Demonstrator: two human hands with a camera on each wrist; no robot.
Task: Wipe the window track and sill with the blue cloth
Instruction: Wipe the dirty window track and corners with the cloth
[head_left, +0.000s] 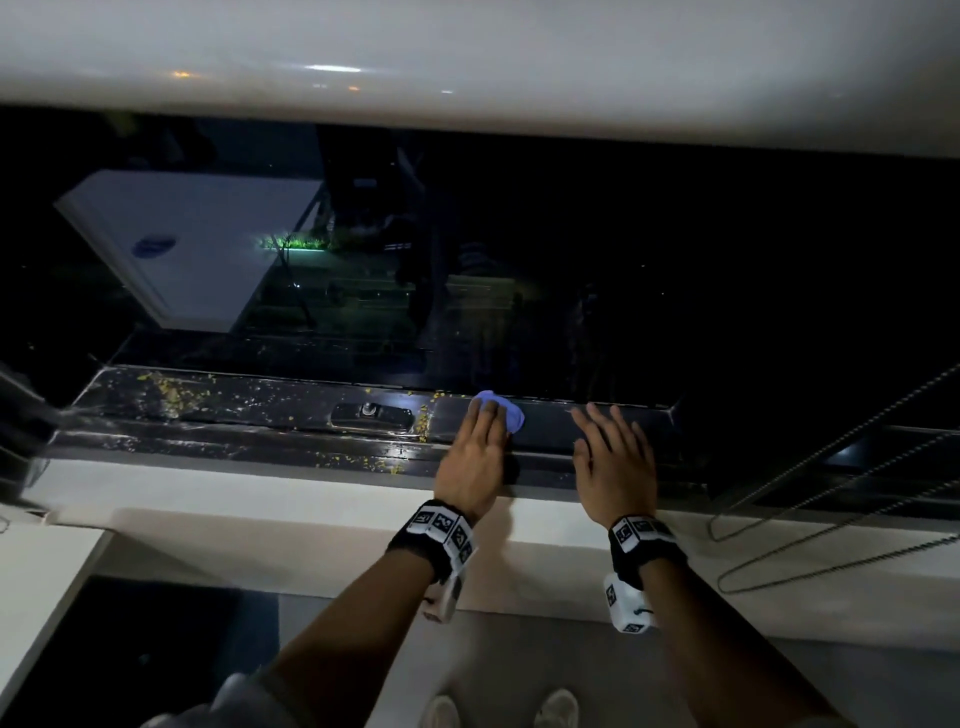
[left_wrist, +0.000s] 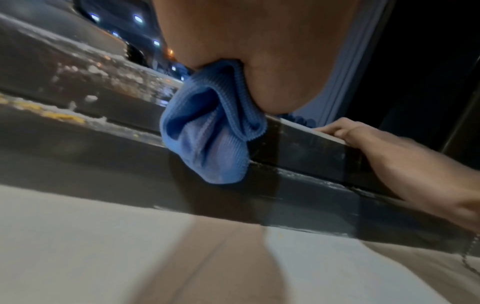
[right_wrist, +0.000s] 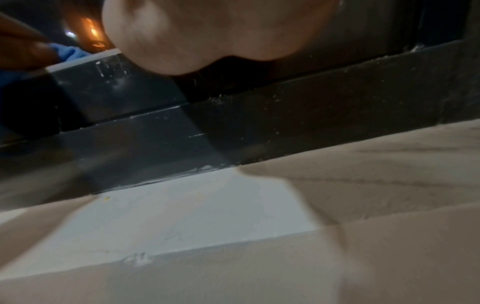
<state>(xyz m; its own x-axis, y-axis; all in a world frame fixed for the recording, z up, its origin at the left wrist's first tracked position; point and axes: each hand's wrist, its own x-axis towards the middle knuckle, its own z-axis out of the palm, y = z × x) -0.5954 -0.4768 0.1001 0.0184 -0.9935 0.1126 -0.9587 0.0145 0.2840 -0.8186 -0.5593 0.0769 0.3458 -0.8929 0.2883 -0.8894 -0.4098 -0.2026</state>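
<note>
Cloth (head_left: 500, 410): blue, ribbed, bunched into a wad. Lies on the upper ledge of the track (head_left: 249, 402), against the glass, right of the latch recess; a fold hangs over the ledge face.

Track: dark, glossy, stepped. Yellow and white specks left of the cloth; right part looks cleaner, though dim.

Sill (head_left: 260, 491): white, flat, below the track.

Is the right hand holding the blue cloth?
No, the blue cloth is under the left hand; the right hand rests open on the track.
</note>
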